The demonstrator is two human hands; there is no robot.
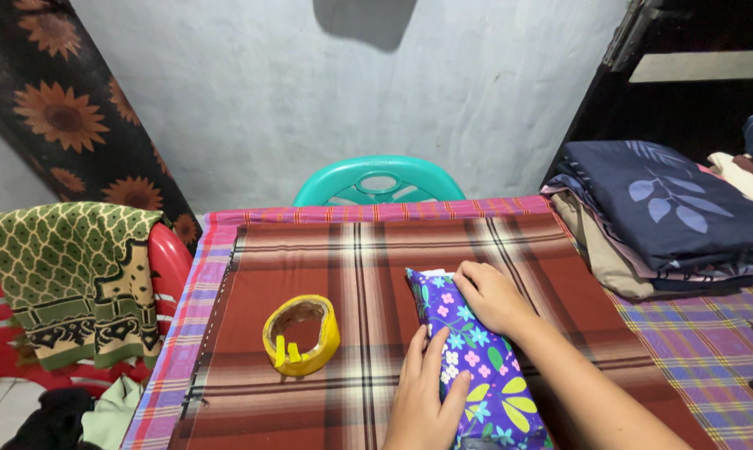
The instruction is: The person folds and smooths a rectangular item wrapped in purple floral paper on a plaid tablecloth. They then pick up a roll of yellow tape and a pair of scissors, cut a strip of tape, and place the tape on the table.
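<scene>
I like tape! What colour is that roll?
Yellow tape roll, seen in the head view.

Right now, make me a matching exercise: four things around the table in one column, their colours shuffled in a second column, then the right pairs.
Things:
1. tape roll
2. parcel under both hands
3. chair behind the table
4. top cloth of the pile on the right

Colours:
A. dark blue with pale leaves
B. yellow
C. teal
D. purple with flowers

Pairs: 1-B, 2-D, 3-C, 4-A
</scene>
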